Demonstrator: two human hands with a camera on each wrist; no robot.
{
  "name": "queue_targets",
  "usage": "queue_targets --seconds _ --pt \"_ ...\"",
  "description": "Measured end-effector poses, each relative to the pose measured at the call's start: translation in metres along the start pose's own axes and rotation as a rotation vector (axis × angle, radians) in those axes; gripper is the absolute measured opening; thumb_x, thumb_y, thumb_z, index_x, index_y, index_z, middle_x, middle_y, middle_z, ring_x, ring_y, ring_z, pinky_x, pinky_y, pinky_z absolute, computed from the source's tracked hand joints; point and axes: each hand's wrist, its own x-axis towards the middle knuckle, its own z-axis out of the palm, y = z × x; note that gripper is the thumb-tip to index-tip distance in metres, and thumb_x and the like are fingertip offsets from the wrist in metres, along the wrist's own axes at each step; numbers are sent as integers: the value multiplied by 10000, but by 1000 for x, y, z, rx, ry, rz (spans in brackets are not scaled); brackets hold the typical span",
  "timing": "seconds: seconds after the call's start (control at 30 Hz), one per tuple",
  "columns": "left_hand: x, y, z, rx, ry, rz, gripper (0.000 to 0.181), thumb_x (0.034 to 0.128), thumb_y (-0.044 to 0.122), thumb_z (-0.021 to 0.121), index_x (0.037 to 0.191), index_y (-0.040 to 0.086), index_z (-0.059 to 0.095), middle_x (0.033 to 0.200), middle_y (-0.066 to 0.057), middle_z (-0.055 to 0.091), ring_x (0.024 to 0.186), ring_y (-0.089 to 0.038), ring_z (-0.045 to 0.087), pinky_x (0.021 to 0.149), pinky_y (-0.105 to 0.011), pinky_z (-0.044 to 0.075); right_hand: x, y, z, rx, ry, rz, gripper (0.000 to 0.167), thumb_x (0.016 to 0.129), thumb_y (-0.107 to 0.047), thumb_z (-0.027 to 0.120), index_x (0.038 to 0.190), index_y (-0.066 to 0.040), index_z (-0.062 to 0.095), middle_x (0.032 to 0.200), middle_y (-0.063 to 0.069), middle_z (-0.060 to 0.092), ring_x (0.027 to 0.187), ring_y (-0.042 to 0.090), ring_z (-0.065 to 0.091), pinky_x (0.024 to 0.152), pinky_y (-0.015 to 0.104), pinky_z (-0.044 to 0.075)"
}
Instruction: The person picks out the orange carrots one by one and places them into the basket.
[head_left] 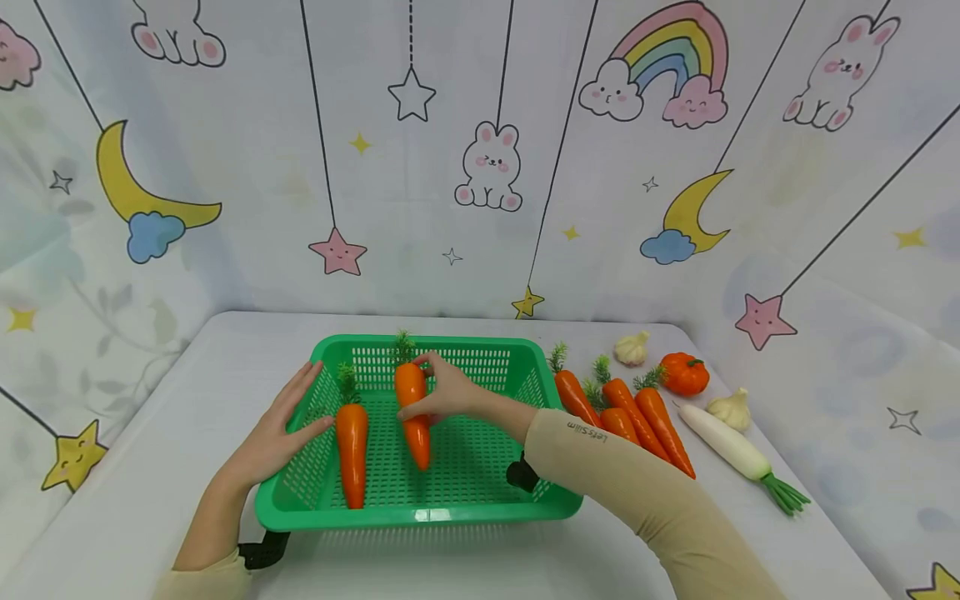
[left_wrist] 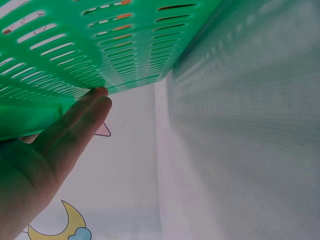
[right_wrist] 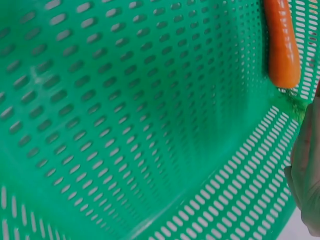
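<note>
A green perforated basket (head_left: 480, 510) stands in front of me. Inside, on the left, lies one orange carrot (head_left: 352, 454) with a leafy green top; it also shows in the right wrist view as a carrot (right_wrist: 284, 47). My right hand (head_left: 444, 392) pinches a second carrot (head_left: 410, 385) between thumb and fingers, over the basket's middle. At the basket's left side is my left hand (head_left: 281, 433), its thumb reaching over the rim. In the left wrist view, the left hand (left_wrist: 60, 145) has its fingers straight along the outer wall.
Right of the basket lie several carrots (head_left: 663, 429), partly behind my right sleeve (head_left: 637, 492). Beyond them are garlic bulbs (head_left: 632, 348), a small orange pumpkin (head_left: 684, 374) and a white radish (head_left: 723, 439). A patterned cloth (head_left: 420, 183) hangs behind the white table (head_left: 187, 417).
</note>
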Motion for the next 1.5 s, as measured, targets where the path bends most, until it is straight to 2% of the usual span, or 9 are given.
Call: queue_targets --seconds 0.17,0.27,0.43,0.6,0.7,0.97,1.2,1.4,1.5 --pt "1 -2 0 10 11 5 775 872 161 615 1480 201 138 1519 -145 22 1351 -420 35 876 -755 138 7 0 12 -28 -27 30 730 697 -95 786 1291 -104 362 1278 147 416 877 252 571 651 446 538" --pt "1 -2 1 9 13 4 772 872 168 615 1481 200 141 1518 -148 25 1350 -423 38 871 -759 139 10 2 19 -80 -35 55 737 690 -109 795 1288 -104 365 1270 138 428 860 231 568 635 425 543" --pt "1 -2 1 7 8 5 759 886 197 601 1483 190 133 1517 -159 22 1349 -427 34 869 -761 135 15 5 30 -137 -44 96 768 676 -123 811 1295 -92 358 1181 115 468 833 206 562 595 381 548" --pt "1 -2 1 10 4 9 755 891 209 595 1484 189 128 1517 -157 17 1349 -426 26 870 -761 128 20 4 37 -109 -62 125 756 687 -107 803 1291 -84 350 1020 104 493 807 211 562 568 359 545" --pt "1 0 1 11 3 14 761 885 190 601 1483 190 131 1516 -161 20 1348 -428 31 872 -758 133 24 4 42 -94 -68 142 748 690 -94 799 1289 -84 350 987 98 490 790 208 561 561 352 543" --pt "2 0 1 4 4 20 762 879 163 607 1481 192 140 1515 -162 22 1347 -430 39 874 -754 142 22 1 53 -84 -52 155 723 675 -73 808 1244 -72 362 977 96 498 772 212 572 562 365 544" --pt "1 0 1 5 9 15 767 877 168 611 1481 196 139 1514 -166 25 1346 -433 39 871 -757 141 23 2 53 -37 -64 179 785 675 -31 799 1300 -78 325 1018 126 505 783 239 590 571 377 545" --pt "1 -1 1 12 8 12 763 884 182 604 1483 196 132 1516 -160 21 1348 -429 36 873 -756 139 22 4 51 -50 -91 174 810 697 -23 781 1342 -75 293 1030 141 507 781 247 592 579 382 545" --pt "1 -2 1 13 10 14 759 886 186 602 1483 190 134 1516 -158 22 1348 -428 36 872 -758 136 20 3 47 -47 -109 169 838 712 -38 774 1376 -88 264 1100 170 491 747 286 610 593 396 544"
